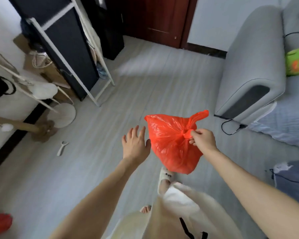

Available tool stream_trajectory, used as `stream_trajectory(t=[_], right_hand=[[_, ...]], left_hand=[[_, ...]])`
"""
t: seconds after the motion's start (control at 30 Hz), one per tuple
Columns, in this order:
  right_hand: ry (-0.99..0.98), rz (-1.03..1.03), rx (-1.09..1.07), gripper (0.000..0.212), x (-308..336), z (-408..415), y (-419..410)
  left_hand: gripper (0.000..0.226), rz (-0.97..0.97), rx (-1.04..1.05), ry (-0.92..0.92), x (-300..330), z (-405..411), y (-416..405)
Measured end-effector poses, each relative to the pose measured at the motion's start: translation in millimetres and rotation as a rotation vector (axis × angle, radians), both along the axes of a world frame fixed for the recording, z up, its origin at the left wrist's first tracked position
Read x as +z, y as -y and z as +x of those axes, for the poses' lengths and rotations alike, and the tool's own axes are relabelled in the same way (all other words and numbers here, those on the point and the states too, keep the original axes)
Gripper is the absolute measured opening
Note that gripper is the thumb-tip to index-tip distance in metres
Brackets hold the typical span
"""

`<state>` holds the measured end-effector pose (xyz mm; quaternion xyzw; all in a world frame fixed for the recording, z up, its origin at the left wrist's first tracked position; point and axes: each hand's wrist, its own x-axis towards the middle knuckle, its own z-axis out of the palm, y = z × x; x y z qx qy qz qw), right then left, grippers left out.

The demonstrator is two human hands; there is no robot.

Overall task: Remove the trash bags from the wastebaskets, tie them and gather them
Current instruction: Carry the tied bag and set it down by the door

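Pale grey plank floor (145, 87) across the room; grey upholstered sofa (252, 66) far right, white-framed dark rack (64, 49) far left. Mid-scene, held above the floor: crinkled orange-red plastic trash bag (171, 144), full and rounded, neck already knotted, one loose tail sticking up to the right. Pinched at that knot by the right hand (203, 139), fingers and thumb closed on the twisted plastic. Just left of the bag, left hand (136, 144) spread wide, holding nothing, thumb close to the bag's side. At the near-left edge, a scrap of similar red plastic (0, 225), possibly another bag, too cropped to tell. Tying looks done; gathering in hand. Next, probably: carry this bag to a collecting spot, keeping the pinch firm on slippery film
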<state>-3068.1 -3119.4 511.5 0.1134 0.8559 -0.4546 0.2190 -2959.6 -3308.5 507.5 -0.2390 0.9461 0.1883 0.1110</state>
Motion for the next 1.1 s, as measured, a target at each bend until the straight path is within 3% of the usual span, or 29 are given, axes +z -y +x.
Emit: stream_trajectory(t=[0.2, 0.57, 0.7, 0.83, 1.1], right_hand=[[0.027, -0.059, -0.104, 0.028, -27, -174, 32], [-0.018, -0.013, -0.331, 0.029, -5, -507, 67], [-0.045, -0.003, -0.461, 0.015, -13, -616, 78], [-0.054, 0.068, -0.558, 0.019, -20, -720, 89], [-0.082, 0.187, -0.555, 0.023, -1, -894, 97]], left_hand=[[0.057, 0.010, -0.088, 0.029, -19, -198, 32], [0.057, -0.005, -0.157, -0.029, 17, -543, 90], [0.056, 0.006, -0.206, -0.055, 6, -665, 118], [0.057, 0.005, -0.304, -0.074, 1, -796, 141], [0.058, -0.065, -0.578, -0.044, 16, -1020, 144]])
